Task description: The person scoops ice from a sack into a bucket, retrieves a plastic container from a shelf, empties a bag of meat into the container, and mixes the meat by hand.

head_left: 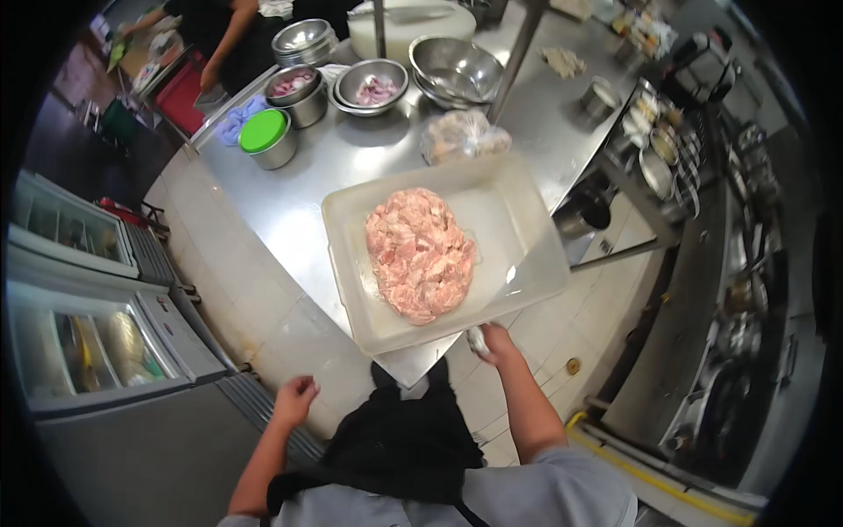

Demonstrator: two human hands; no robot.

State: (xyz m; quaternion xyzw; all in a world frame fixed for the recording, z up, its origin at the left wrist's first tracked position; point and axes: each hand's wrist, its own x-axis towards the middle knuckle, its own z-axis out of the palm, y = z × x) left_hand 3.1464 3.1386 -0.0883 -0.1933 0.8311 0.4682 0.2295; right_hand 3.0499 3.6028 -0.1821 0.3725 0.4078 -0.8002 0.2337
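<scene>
A translucent plastic tub (527, 290) stands at the near corner of the steel table, with a mound of raw pink meat (420, 255) in its left half. My right hand (499, 343) is just below the tub's near edge, closed around a small whitish crumpled thing (477, 341) whose kind I cannot make out. Off to the left, my left hand (297, 400) hangs in the air over the floor, fingers curled in, and nothing shows in it. It is apart from the tub and the table.
Behind the tub lies a knotted clear bag (464, 137). Steel bowls (371, 85), a green-lidded container (266, 138) and a large white round block (413, 31) stand farther back. Fridges (97, 334) line the left, a stove (729, 325) the right. Another person's arm (230, 39) is at upper left.
</scene>
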